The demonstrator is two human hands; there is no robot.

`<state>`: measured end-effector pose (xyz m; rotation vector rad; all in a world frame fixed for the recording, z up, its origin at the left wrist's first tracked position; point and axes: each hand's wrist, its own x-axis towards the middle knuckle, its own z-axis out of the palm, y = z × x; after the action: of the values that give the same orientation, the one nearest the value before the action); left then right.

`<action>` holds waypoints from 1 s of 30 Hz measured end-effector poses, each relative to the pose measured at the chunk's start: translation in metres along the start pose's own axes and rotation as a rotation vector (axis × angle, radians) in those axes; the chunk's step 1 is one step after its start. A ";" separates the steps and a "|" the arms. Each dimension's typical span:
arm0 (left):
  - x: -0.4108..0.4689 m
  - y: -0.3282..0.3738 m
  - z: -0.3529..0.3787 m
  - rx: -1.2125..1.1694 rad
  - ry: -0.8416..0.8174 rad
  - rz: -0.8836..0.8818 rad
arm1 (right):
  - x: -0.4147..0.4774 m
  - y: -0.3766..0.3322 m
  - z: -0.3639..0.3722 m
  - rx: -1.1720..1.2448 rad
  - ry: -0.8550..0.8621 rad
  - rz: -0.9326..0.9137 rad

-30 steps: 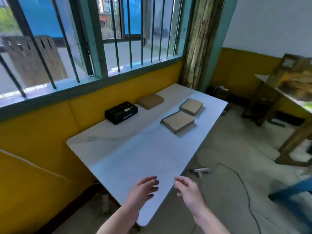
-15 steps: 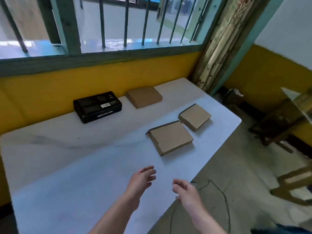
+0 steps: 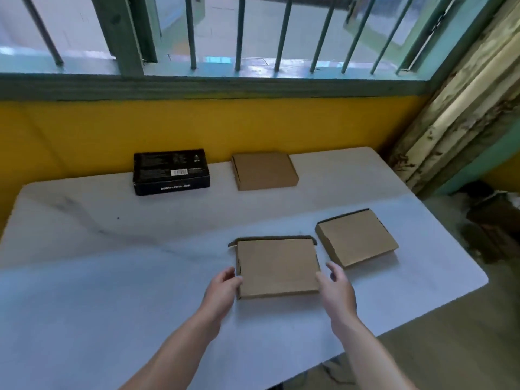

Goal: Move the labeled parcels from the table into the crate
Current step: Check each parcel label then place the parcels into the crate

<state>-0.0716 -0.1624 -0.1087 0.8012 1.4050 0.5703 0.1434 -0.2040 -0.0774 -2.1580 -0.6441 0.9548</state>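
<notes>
A flat brown cardboard parcel lies on the white table right in front of me. My left hand is at its left edge, fingers against the side. My right hand is at its right edge, fingers relaxed and spread. Neither hand has lifted it. A second brown parcel lies to the right, a third at the back near the wall. A black box with a white barcode label sits at the back left. No crate is in view.
The table stands against a yellow wall under a barred window. Its right edge drops to a concrete floor. A weathered door frame stands at the right, with dark clutter at its foot.
I have stepped closer and now face the table squarely. Both hands have reached forward from above the near edge to the two sides of the nearest brown parcel.
</notes>
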 end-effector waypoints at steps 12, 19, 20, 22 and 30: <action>-0.024 0.018 0.055 -0.062 0.231 0.033 | 0.061 -0.010 -0.037 0.061 -0.320 -0.069; -0.050 0.028 0.044 -0.380 0.375 0.195 | 0.060 -0.028 -0.038 0.442 -0.421 -0.051; -0.053 0.029 0.042 -0.451 0.378 0.215 | 0.060 -0.029 -0.037 0.485 -0.435 -0.011; -0.059 0.030 0.039 -0.556 0.383 0.263 | 0.060 -0.030 -0.037 0.538 -0.463 0.041; -0.070 0.043 0.024 -0.656 0.257 0.360 | 0.054 -0.050 -0.041 0.817 -0.600 0.153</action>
<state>-0.0503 -0.1931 -0.0312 0.4512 1.1876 1.3685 0.2004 -0.1515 -0.0436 -1.2026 -0.2626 1.6271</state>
